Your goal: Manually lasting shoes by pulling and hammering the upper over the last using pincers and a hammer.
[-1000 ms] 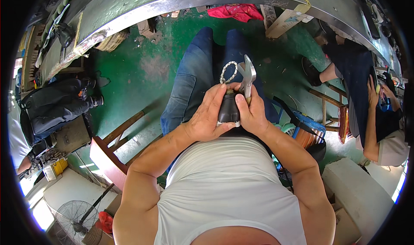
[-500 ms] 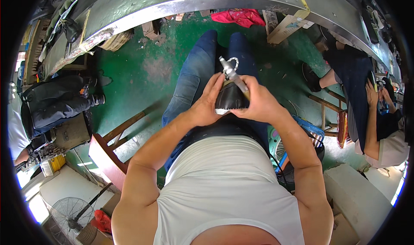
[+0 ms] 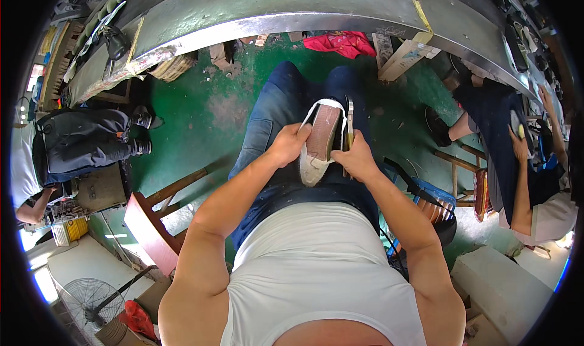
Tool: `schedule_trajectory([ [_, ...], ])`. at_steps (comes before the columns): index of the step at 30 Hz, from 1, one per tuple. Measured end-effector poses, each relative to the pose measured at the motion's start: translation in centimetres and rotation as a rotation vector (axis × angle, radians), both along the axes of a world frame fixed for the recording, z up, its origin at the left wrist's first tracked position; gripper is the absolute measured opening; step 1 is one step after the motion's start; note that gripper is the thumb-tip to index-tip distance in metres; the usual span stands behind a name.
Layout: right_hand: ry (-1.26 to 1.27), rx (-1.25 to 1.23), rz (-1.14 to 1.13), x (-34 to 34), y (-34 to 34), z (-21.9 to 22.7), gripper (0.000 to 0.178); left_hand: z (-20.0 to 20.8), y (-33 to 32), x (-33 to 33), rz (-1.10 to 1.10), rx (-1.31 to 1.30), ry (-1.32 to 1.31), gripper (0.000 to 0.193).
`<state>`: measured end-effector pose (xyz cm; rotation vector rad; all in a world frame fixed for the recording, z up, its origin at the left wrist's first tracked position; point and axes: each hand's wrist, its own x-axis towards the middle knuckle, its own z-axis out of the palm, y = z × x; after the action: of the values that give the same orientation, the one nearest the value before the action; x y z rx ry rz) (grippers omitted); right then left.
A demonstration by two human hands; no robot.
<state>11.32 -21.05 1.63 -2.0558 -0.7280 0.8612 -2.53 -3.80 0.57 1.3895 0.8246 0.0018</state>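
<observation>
A shoe upper on a last [image 3: 324, 133] lies bottom up over my lap, its brown insole showing inside a pale, loose lining edge. One rounded, whitish end points toward me. My left hand [image 3: 289, 145] grips the left side of the shoe, thumb at the lining edge. Along the shoe's right side stand slim metal pincers [image 3: 349, 111] with a yellowish part, held in my right hand [image 3: 359, 157]. The thumb of that hand also presses against the shoe's right edge. My right palm hides part of the pincers.
A long metal-edged workbench [image 3: 274, 24] spans the front. A wooden stool [image 3: 149, 230] is at the left, a blue-rimmed basket [image 3: 432, 191] at the right. Red cloth [image 3: 340, 43] lies under the bench. Co-workers sit at both sides; a fan [image 3: 91, 306] stands behind left.
The shoe has been turned over: its black leather side showed before, now its brown insole faces up. The pincers moved from lying across it to its right side. My hands moved slightly apart.
</observation>
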Motion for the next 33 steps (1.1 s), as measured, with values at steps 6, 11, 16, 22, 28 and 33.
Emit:
schedule_trajectory([
  [6, 0.180, -0.110, 0.093, 2.6, -1.3, 2.0, 0.050, 2.2, 1.2, -0.6, -0.229, -0.476, -0.041, 0.053],
  [11, 0.122, -0.231, 0.250, 3.5, -4.9, 6.9, 0.033, 1.7, -1.9, -1.9, -0.258, -0.341, -0.234, 0.082],
  [16, -0.335, -0.070, 0.638, 2.9, -5.3, 8.3, 0.032, 1.3, -3.8, -2.5, -0.248, -0.001, -0.113, 0.087],
  [22, -0.751, -0.256, 0.878, 2.4, -1.4, 11.9, 0.028, 1.0, -4.6, -2.4, -0.182, -0.184, -0.232, 0.079],
  [28, -0.514, -0.266, 0.969, 2.4, -1.4, 8.8, 0.020, 2.3, -6.4, 0.3, 0.431, -0.370, 0.030, 0.065],
  [33, -0.396, -0.092, 0.608, -1.6, -3.0, 4.0, 0.025, -2.9, -5.7, -0.3, 0.482, -0.042, 0.027, 0.061],
])
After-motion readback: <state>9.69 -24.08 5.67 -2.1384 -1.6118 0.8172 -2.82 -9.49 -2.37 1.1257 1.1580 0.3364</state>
